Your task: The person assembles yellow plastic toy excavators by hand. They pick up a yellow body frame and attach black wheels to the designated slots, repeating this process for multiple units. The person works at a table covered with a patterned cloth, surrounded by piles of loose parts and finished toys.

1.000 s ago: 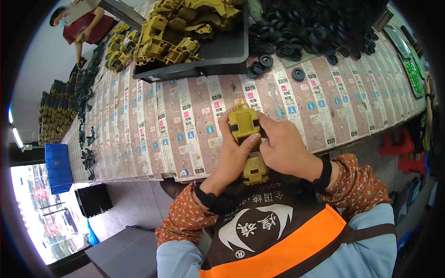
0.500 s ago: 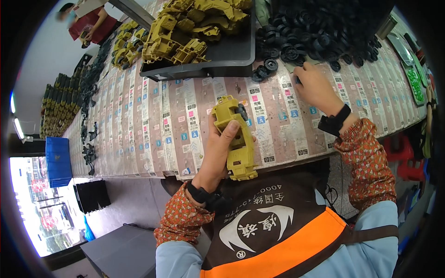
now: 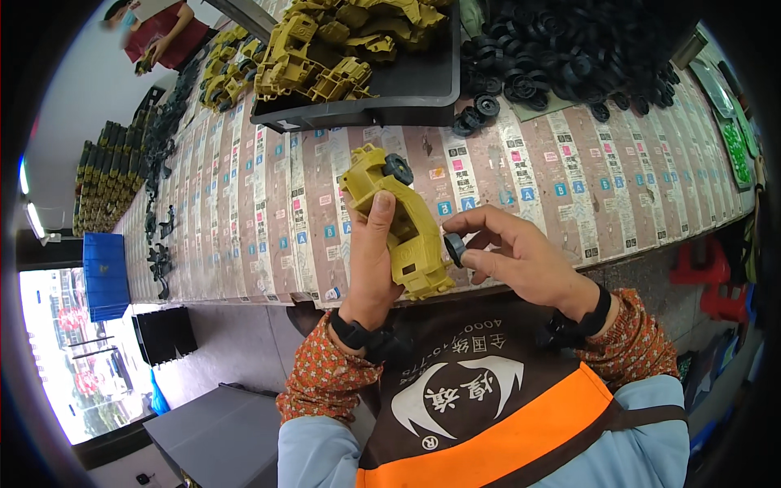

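Observation:
My left hand (image 3: 373, 256) is closed round a yellow plastic toy car body (image 3: 421, 244), its thumb lying along the near side. One black wheel (image 3: 398, 169) sits on the body's side near its far end. Between the thumb and fingers of my right hand (image 3: 521, 256) is a second black wheel (image 3: 454, 248), held beside the near end of the body. Whether this wheel touches the body I cannot tell.
A black tray (image 3: 415, 112) of yellow car bodies stands at the back. Right of it lies a heap of black wheels (image 3: 561, 61), with a few loose wheels (image 3: 476, 116) at the tray's corner. Far left, another person (image 3: 167, 37) holds something. The table's front edge runs near my apron.
My right hand has come from the wheel heap back toward me and now holds a wheel by the car body. My left hand has tilted the body, turning its far end leftward.

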Motion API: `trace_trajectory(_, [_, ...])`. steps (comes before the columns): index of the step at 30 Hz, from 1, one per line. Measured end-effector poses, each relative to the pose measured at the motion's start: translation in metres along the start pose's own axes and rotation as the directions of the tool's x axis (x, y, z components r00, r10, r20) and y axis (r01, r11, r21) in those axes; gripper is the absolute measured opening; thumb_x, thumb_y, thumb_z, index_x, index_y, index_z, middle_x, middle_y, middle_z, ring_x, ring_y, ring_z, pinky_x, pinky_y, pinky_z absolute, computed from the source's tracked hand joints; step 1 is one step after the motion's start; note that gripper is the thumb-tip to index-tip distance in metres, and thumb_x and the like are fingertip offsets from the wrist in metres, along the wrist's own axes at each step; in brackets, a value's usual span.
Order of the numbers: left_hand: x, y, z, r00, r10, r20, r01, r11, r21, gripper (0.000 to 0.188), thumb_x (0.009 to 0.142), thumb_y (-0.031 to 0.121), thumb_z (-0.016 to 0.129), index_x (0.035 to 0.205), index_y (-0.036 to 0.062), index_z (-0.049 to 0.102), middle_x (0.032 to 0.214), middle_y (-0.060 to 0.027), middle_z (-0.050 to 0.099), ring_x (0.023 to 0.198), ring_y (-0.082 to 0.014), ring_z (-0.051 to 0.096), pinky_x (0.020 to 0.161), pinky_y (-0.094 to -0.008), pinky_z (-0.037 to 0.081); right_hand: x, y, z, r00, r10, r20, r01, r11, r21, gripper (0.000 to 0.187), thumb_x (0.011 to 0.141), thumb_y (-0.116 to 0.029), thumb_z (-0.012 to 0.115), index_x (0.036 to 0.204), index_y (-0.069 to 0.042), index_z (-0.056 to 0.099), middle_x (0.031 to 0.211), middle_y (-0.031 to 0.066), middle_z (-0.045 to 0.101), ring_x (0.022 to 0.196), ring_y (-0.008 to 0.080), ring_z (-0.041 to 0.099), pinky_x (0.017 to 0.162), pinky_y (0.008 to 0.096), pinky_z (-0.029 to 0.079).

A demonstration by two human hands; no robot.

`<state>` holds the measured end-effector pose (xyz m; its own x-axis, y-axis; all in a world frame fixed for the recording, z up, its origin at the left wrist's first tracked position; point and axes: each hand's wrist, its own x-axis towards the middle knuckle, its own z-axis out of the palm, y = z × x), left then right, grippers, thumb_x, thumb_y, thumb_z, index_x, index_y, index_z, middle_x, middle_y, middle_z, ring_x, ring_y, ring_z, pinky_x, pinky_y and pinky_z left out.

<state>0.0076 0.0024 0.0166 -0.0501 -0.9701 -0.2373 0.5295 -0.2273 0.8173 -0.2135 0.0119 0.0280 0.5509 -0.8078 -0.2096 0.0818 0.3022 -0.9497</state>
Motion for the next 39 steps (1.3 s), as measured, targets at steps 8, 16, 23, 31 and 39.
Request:
trace_trajectory(8, [0.0,-0.011,-0.001,0.97,0.229,-0.086,-0.212,0.961,0.179,0.039,0.104,0.039,0.065,0.124,0.0077,0.056,0.1,-0.0043,0.068,0.083,-0.0131,0.07,0.07,-0.0296,0.061,-0.005,0.005,0.015,0.997,-0.022,-0.078,0.03,0.995,0.093,0.043,0.099,-0.004,0.064,0.141,0.002,0.055,0.127,0.0075,0.061,0.104,0.012,0.064,0.092,0.0302,0.057])
trace_trajectory(16, [-0.002,-0.001,0.003,0.958,0.267,-0.106,-0.247,0.953,0.175,0.039,0.103,0.036,0.068,0.125,0.0065,0.055,0.102,-0.0053,0.067,0.085,-0.0143,0.07,0.071,-0.0299,0.061,0.0,0.018,0.011,0.994,-0.011,-0.111,0.034,0.979,0.201,0.037,0.1,-0.002,0.064,0.136,0.002,0.059,0.121,0.0061,0.066,0.107,0.0103,0.063,0.096,0.0273,0.054])
trace_trajectory(23, [-0.004,-0.004,0.0,0.956,0.283,-0.07,-0.275,0.955,0.106,0.066,0.099,0.013,0.072,0.152,0.0173,0.032,0.121,-0.0032,0.06,0.102,-0.0135,0.065,0.085,-0.0305,0.059,-0.004,0.017,0.023,0.983,-0.045,-0.178,0.068,0.99,0.127,0.035,0.099,0.001,0.064,0.134,0.004,0.06,0.122,0.0071,0.067,0.111,0.0112,0.063,0.097,0.0279,0.054])
trace_trajectory(31, [0.002,-0.008,0.006,0.865,0.48,-0.15,-0.462,0.876,0.136,0.084,0.095,-0.003,0.071,0.16,0.0164,0.022,0.138,-0.0064,0.052,0.117,-0.0169,0.059,0.1,-0.0323,0.053,-0.004,0.018,0.045,0.975,-0.136,-0.173,0.154,0.983,0.099,0.041,0.101,0.009,0.05,0.142,0.007,0.051,0.139,0.0128,0.061,0.132,0.016,0.056,0.113,0.0302,0.045])
trace_trajectory(39, [0.013,0.026,-0.016,0.908,0.355,-0.223,-0.326,0.932,0.157,0.076,0.095,0.009,0.074,0.155,0.0158,0.028,0.131,-0.0058,0.054,0.11,-0.0168,0.059,0.091,-0.033,0.055,0.035,-0.008,0.032,0.99,0.11,0.091,-0.12,0.988,0.102,0.048,0.095,0.009,0.049,0.143,0.005,0.052,0.137,0.0127,0.063,0.128,0.0217,0.061,0.109,0.0321,0.048])
